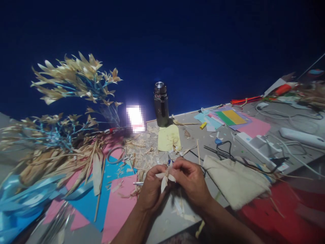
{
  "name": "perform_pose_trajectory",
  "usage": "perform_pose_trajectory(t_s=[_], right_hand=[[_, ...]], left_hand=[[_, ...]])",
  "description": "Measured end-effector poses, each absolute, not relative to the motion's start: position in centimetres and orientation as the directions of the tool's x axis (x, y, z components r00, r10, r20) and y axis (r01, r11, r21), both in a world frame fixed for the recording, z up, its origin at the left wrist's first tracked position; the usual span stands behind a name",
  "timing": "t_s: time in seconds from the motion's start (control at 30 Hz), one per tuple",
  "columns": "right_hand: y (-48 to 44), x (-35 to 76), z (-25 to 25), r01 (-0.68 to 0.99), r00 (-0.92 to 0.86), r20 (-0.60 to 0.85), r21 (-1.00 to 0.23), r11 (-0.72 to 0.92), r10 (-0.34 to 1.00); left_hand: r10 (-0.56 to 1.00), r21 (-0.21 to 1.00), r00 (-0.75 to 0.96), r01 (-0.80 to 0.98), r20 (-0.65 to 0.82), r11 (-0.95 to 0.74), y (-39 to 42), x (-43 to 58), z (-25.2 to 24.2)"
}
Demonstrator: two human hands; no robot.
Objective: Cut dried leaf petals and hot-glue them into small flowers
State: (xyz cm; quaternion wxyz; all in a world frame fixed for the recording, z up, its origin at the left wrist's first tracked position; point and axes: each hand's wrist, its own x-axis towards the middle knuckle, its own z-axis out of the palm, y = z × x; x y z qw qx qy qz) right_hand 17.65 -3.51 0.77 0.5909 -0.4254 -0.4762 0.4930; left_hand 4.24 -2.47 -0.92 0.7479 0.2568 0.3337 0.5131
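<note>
The grey table [165,225] runs across the frame, its far edge rising to the right, and beyond it the room is a deep, dark blue. Pale shavings [142,147] litter the middle, near a yellow paper [166,139] with a dark flask [161,108] at its far edge. Pink paper [120,210] and a blue sheet [87,201] cover the lower left; dried flowers [76,78] on blue stems fill the upper left. At right lie a white power strip [251,145] and a folded pale cloth [236,183]. At lower centre, above the table, the left hand [152,188] and right hand [193,181] both hold a small pale flower [165,175], fingers pinched close around it.
</note>
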Motion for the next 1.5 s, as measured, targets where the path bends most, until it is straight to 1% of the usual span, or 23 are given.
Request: perform_pose_trajectory(t_s=[0.1, 0.23, 0.33, 0.5, 0.6, 0.73, 0.83, 0.9, 1.0, 1.17, 1.3, 1.37, 1.5], right_hand=[[-3.6, 17.4, 1.1, -0.167, 0.056, 0.140, -0.975, 0.148, 0.989], [-3.6, 16.8, 1.0, -0.229, 0.014, 0.085, -0.970, 0.086, 0.996], [-3.6, 16.4, 0.7, -0.267, 0.003, 0.058, -0.962, 0.056, 0.998], [-3.4, 15.9, 0.4, -0.259, 0.005, 0.086, -0.962, 0.084, 0.996], [-3.2, 15.7, 0.3, -0.220, 0.008, 0.135, -0.966, 0.133, 0.991], [-2.9, 15.4, 0.2, -0.086, 0.049, 0.224, -0.970, 0.228, 0.973], [-2.6, 15.2, 0.4, -0.014, 0.072, 0.258, -0.966, 0.259, 0.964], [-2.4, 15.1, 0.7, 0.038, 0.096, 0.297, -0.955, 0.294, 0.950], [-2.2, 15.0, 1.0, 0.111, 0.127, 0.363, -0.930, 0.350, 0.923], [-2.1, 14.9, 1.0, 0.134, 0.108, 0.392, -0.916, 0.377, 0.914], [-2.3, 14.9, 0.9, 0.137, 0.083, 0.386, -0.918, 0.373, 0.919], [-2.4, 14.9, 0.9, 0.135, 0.079, 0.379, -0.921, 0.366, 0.922], [-2.4, 15.5, 1.4, 0.118, 0.030, 0.387, -0.917, 0.381, 0.922]], left_hand=[[0.931, 0.678, 0.268, -0.638, -0.247, 0.364, -2.5, 4.4, -1.1], [0.909, 0.570, 0.334, -0.709, -0.248, 0.416, -2.7, 4.6, -1.4], [0.889, 0.519, 0.385, -0.722, -0.248, 0.458, -2.7, 4.6, -1.5], [0.878, 0.445, 0.393, -0.757, -0.275, 0.478, -2.5, 4.5, -1.1], [0.877, 0.406, 0.377, -0.782, -0.297, 0.473, -2.4, 4.4, -0.8], [0.865, 0.383, 0.335, -0.794, -0.373, 0.473, -2.2, 4.3, -1.0], [0.853, 0.369, 0.303, -0.803, -0.424, 0.469, -2.2, 4.2, -1.0], [0.858, 0.374, 0.273, -0.812, -0.434, 0.448, -2.2, 4.3, -0.8], [0.883, 0.417, 0.196, -0.824, -0.426, 0.384, -2.3, 4.5, -0.1], [0.941, 0.571, 0.112, -0.769, -0.320, 0.286, -2.4, 4.3, 1.0], [0.957, 0.659, 0.065, -0.712, -0.284, 0.244, -2.7, 4.0, 1.3], [0.960, 0.681, 0.052, -0.694, -0.275, 0.232, -2.8, 3.9, 1.3], [0.959, 0.683, 0.063, -0.690, -0.276, 0.242, -2.9, 3.8, 1.2]])
